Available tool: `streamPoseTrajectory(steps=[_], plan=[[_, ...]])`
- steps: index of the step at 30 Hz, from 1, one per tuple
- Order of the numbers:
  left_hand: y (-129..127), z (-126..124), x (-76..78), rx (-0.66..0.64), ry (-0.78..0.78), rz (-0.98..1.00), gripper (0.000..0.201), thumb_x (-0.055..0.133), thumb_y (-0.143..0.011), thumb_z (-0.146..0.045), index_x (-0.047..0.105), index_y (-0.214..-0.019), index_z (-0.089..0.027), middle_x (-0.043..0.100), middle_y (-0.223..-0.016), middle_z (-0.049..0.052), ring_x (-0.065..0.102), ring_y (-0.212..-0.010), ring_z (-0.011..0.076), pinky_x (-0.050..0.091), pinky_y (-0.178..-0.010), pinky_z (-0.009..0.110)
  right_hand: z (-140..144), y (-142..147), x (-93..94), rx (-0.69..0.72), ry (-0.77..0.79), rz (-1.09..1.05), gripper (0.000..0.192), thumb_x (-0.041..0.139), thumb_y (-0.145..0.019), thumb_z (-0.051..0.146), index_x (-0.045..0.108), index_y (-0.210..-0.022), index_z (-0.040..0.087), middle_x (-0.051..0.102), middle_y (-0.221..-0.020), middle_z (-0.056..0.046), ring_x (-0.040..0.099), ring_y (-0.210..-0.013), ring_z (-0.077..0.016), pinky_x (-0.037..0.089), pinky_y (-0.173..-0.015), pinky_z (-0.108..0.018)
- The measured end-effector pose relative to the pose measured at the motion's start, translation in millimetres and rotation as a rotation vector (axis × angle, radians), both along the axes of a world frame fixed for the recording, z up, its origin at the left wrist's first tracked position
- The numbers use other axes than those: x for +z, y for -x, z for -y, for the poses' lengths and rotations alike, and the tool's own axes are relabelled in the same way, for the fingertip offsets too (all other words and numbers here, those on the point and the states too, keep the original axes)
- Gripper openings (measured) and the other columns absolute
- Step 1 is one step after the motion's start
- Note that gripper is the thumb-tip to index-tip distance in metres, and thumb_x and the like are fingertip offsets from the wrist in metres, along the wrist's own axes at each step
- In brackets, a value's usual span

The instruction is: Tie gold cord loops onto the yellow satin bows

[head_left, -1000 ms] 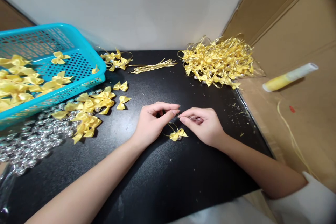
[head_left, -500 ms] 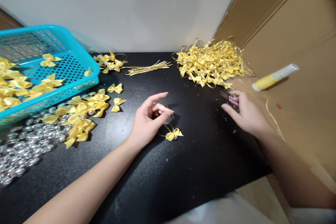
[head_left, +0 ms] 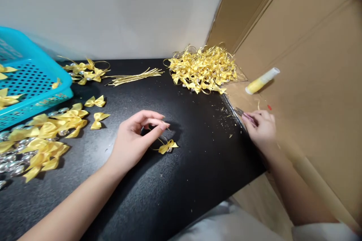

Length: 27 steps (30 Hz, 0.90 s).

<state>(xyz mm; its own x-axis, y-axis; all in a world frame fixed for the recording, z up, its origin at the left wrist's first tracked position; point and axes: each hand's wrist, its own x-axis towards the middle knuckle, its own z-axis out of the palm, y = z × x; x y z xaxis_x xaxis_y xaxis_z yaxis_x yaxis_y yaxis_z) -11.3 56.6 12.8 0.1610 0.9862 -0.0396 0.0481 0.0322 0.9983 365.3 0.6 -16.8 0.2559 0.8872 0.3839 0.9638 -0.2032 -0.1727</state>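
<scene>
Pinching a thin gold loop, the left hand (head_left: 135, 135) held a small yellow bow (head_left: 167, 146) resting on the black table (head_left: 181, 180). The right hand (head_left: 261, 126) was closed around a small metal tool (head_left: 242, 113) at the table's right edge, near the heap of finished bows (head_left: 202, 69).

1. Left hand (head_left: 132, 139) and forearm: showing bare, wearing no glove, ring or sleeve.
2. Right hand (head_left: 261, 128) and forearm: showing bare to the elbow.
3. White sleeve (head_left: 322, 231): appearing at the lower right edge, probably a short sleeve, though blurring there.
4. Pale garment (head_left: 226, 226): covering the lap.
</scene>
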Motion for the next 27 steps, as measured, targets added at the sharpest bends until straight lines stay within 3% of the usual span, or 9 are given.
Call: streamPoseTrajectory(steps=[4,6,9,12,15,18,20,23,27], plan=[[-9,11,11.2,-0.114,0.077,0.037,0.016,0.080,-0.073,-0.028,0.066,-0.073,-0.020,0.076,-0.074,0.002,0.072,-0.074,0.0181,0.051,-0.070,0.028,3,37,19.3,0.034,-0.090,-0.085,0.033,0.065,-0.082,0.040,0.073,-0.106,0.018,0.064,-0.107,-0.015,0.056,-0.102,-0.0332,0.044,-0.091,-0.051],[-16,19,16.5,-0.194,0.195,0.139,0.018,0.081,-0.071,-0.027,0.065,-0.068,-0.020,0.077,-0.073,0.003,0.073,-0.074,0.0189,0.053,-0.069,0.028,6,72,31.5,0.269,-0.094,-0.300,0.026,0.071,-0.081,0.033,0.073,-0.106,0.024,0.066,-0.108,-0.011,0.059,-0.103,-0.0283,0.046,-0.094,-0.047],[-25,30,22.9,-0.312,0.379,0.267,0.018,0.082,-0.068,-0.026,0.066,-0.063,-0.019,0.077,-0.075,0.005,0.072,-0.072,0.0186,0.054,-0.068,0.029,13,130,40.4,0.723,-0.015,-0.838,0.013,0.077,-0.078,0.029,0.075,-0.091,0.028,0.070,-0.087,-0.004,0.065,-0.087,-0.0214,0.053,-0.080,-0.039],[-29,38,27.2,-0.361,0.437,0.260,0.015,0.081,-0.067,-0.027,0.069,-0.061,-0.020,0.073,-0.067,0.002,0.064,-0.062,0.0140,0.050,-0.061,0.025,21,171,37.3,0.769,-0.069,-1.278,0.000,0.076,-0.081,0.028,0.075,-0.081,0.028,0.071,-0.077,-0.002,0.066,-0.072,-0.0168,0.055,-0.066,-0.033],[-29,39,29.0,-0.372,0.307,0.153,0.011,0.079,-0.068,-0.026,0.072,-0.062,-0.021,0.071,-0.072,0.002,0.063,-0.069,0.0146,0.048,-0.068,0.026,23,181,30.7,0.720,-0.091,-1.460,0.002,0.076,-0.080,0.028,0.076,-0.081,0.030,0.073,-0.079,-0.001,0.068,-0.073,-0.0157,0.057,-0.068,-0.033],[-21,32,28.7,-0.260,0.117,-0.044,0.020,0.084,-0.061,-0.027,0.076,-0.080,-0.024,0.071,-0.085,0.002,0.062,-0.082,0.0189,0.048,-0.074,0.028,16,155,25.7,0.566,-0.076,-1.394,0.003,0.075,-0.081,0.031,0.076,-0.081,0.028,0.074,-0.080,-0.001,0.069,-0.077,-0.0159,0.058,-0.075,-0.034],[-10,25,28.0,-0.183,0.075,-0.125,0.029,0.083,-0.062,-0.034,0.075,-0.089,-0.026,0.070,-0.088,0.003,0.060,-0.080,0.0196,0.047,-0.069,0.028,4,118,23.3,0.315,-0.204,-1.258,0.009,0.076,-0.079,0.033,0.074,-0.079,0.024,0.075,-0.083,-0.003,0.070,-0.081,-0.0164,0.059,-0.081,-0.036],[7,10,27.4,-0.054,0.051,-0.129,0.026,0.082,-0.066,-0.041,0.073,-0.084,-0.025,0.071,-0.095,0.003,0.060,-0.079,0.0194,0.047,-0.069,0.029,-14,49,20.4,-0.050,-0.480,-1.100,0.024,0.079,-0.070,0.035,0.072,-0.088,0.020,0.074,-0.083,-0.005,0.072,-0.078,-0.0192,0.061,-0.081,-0.041],[26,-10,27.2,0.174,0.016,-0.072,0.018,0.081,-0.070,-0.038,0.071,-0.081,-0.028,0.072,-0.092,-0.002,0.061,-0.090,0.0213,0.047,-0.084,0.033,-29,-17,17.8,-0.233,-0.447,-0.799,0.025,0.076,-0.069,0.031,0.072,-0.086,0.014,0.074,-0.079,-0.009,0.074,-0.076,-0.0229,0.061,-0.080,-0.042]])
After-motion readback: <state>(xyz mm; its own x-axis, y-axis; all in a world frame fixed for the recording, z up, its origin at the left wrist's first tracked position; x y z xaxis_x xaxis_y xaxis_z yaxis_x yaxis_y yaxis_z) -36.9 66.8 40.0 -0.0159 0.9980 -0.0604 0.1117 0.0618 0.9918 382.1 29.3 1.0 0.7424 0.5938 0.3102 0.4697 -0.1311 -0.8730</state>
